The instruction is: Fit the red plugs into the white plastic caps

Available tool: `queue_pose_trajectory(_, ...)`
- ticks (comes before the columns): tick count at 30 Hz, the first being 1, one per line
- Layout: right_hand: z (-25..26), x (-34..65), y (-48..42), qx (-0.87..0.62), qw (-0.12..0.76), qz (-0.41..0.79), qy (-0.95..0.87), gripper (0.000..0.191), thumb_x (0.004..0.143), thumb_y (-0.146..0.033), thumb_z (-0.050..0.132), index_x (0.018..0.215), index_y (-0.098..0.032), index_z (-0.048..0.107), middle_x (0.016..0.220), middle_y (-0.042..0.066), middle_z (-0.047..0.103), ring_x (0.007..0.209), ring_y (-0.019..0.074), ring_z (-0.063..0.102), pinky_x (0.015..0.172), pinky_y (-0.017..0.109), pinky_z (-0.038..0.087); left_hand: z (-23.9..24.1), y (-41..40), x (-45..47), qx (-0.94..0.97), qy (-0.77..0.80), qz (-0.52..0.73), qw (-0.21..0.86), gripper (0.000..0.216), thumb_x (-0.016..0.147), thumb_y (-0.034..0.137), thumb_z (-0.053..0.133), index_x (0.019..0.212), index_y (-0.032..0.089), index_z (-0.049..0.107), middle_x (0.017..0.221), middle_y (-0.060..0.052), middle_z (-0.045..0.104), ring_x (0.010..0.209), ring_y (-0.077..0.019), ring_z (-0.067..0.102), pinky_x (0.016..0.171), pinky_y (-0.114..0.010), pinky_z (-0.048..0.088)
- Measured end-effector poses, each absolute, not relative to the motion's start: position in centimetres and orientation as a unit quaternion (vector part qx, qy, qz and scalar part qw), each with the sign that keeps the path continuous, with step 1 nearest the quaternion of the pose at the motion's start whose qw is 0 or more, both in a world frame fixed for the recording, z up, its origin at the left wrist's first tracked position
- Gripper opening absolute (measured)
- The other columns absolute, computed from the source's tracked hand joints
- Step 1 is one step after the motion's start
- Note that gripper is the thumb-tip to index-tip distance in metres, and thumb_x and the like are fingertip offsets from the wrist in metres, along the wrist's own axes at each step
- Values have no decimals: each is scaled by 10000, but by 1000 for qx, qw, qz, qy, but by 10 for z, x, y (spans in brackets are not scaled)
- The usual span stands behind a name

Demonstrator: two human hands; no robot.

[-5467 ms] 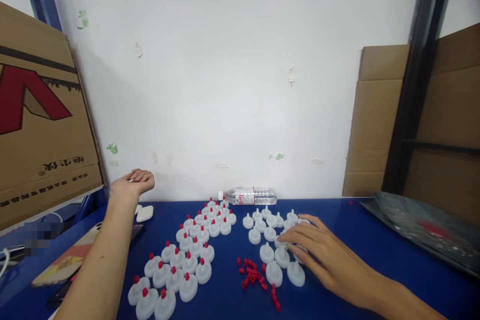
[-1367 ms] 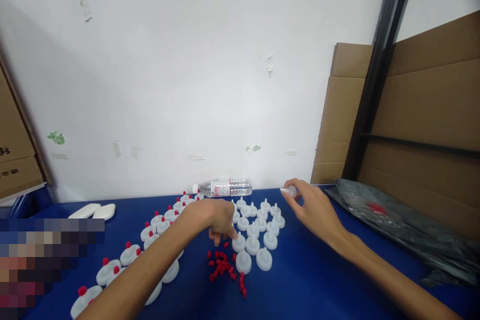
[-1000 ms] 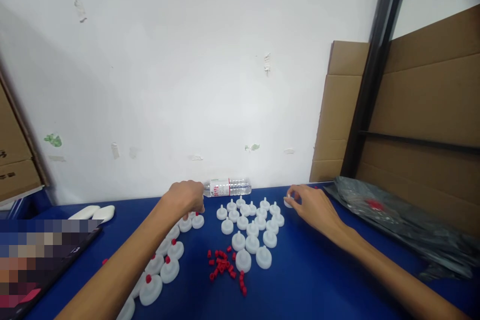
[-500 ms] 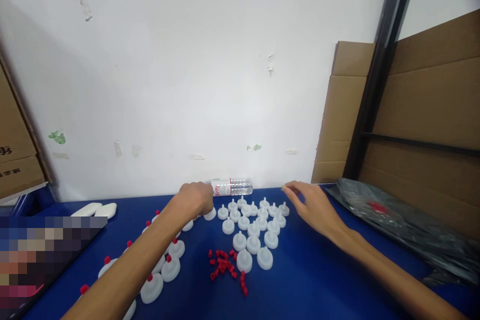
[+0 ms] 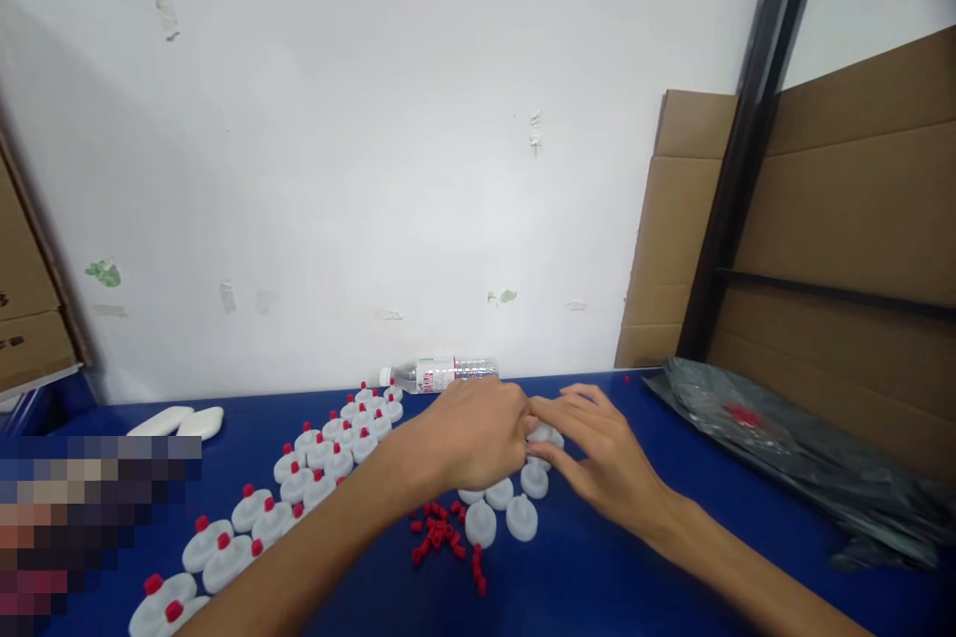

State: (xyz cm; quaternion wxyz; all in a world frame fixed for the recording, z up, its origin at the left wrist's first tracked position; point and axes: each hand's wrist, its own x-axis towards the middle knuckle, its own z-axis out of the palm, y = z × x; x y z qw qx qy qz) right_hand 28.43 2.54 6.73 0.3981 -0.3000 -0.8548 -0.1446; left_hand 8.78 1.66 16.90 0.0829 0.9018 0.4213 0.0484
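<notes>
My left hand (image 5: 489,433) is closed over the group of white spouted lids, its fingertips turned away and whatever is in them hidden. Close against it, my right hand (image 5: 601,438) has its fingers curled, with thumb and index finger brought toward the left fingers. White lids (image 5: 534,480) show beneath and between the hands; whether one is gripped is not visible. Nearer to me stand more bare-spouted white lids (image 5: 521,518). Beside them lies a loose pile of small red caps (image 5: 437,535). On the left, white lids topped with red caps (image 5: 319,453) form slanting rows.
A clear plastic bottle (image 5: 437,374) lies along the wall. Two white oval pieces (image 5: 200,423) rest at the back left. Grey plastic bags (image 5: 754,438) lie on the right, by cardboard (image 5: 672,229) and a dark post (image 5: 728,209). The table (image 5: 597,567) is blue.
My left hand has moved right, away from the red-capped rows, to the bare-spouted lids. My right hand has come down and left to meet it. The view has shifted slightly.
</notes>
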Motion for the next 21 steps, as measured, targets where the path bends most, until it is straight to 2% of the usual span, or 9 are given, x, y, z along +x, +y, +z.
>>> queue_pose_trajectory(3,72,290,27,-293,404,-189,-846,310,1020,-319,622,1321,-251,593,1063,56,784,868,213,712,961,450,436,170,26,82,920,373,67,99,351,985,321,413,685,202,552,712,-48,645,687,-193,574,686,-327,395)
queue_pose_trajectory(5,76,295,28,-302,412,-209,-834,303,1025,-299,606,1326,-262,602,1121,60,779,894,210,719,964,438,433,176,28,77,928,343,76,127,409,1023,381,362,660,214,454,637,3,538,611,-153,492,649,-305,391)
queue_pose_trajectory(7,79,303,34,-340,413,-209,-819,284,1028,-305,585,1307,-274,630,1169,59,770,925,218,725,961,427,442,185,26,72,926,306,72,208,446,1037,456,341,660,222,384,602,35,422,553,-130,408,595,-284,387)
queue_pose_trajectory(9,81,314,43,-406,417,-195,-789,256,1018,-359,581,1238,-268,674,1137,59,776,916,235,727,950,425,457,195,21,65,911,284,51,296,461,1033,498,360,663,224,386,603,40,393,543,-125,404,574,-275,391)
queue_pose_trajectory(11,82,324,53,-465,424,-182,-756,260,1007,-418,570,1165,-251,692,1066,62,780,891,253,724,918,422,474,204,16,56,892,341,6,296,436,1018,487,405,675,223,454,630,29,484,568,-134,461,574,-280,390)
queue_pose_trajectory(15,81,332,63,-514,417,-163,-732,255,1013,-424,513,1102,-230,654,993,63,755,895,269,710,846,398,488,206,19,41,833,519,-100,162,212,917,278,551,724,208,601,889,-34,727,719,-187,604,569,-285,394)
queue_pose_trajectory(18,78,330,64,-522,390,-141,-745,198,1000,-402,523,1000,-239,636,957,40,745,888,253,695,848,385,484,194,29,40,803,550,-153,172,150,846,103,604,717,174,632,967,-58,763,815,-198,671,622,-274,469)
queue_pose_trajectory(21,75,331,66,-529,356,-123,-760,201,979,-397,535,922,-234,638,1006,54,737,921,251,688,833,373,488,180,37,49,789,551,-198,184,110,906,157,677,797,152,670,964,-35,748,854,-171,690,735,-308,550)
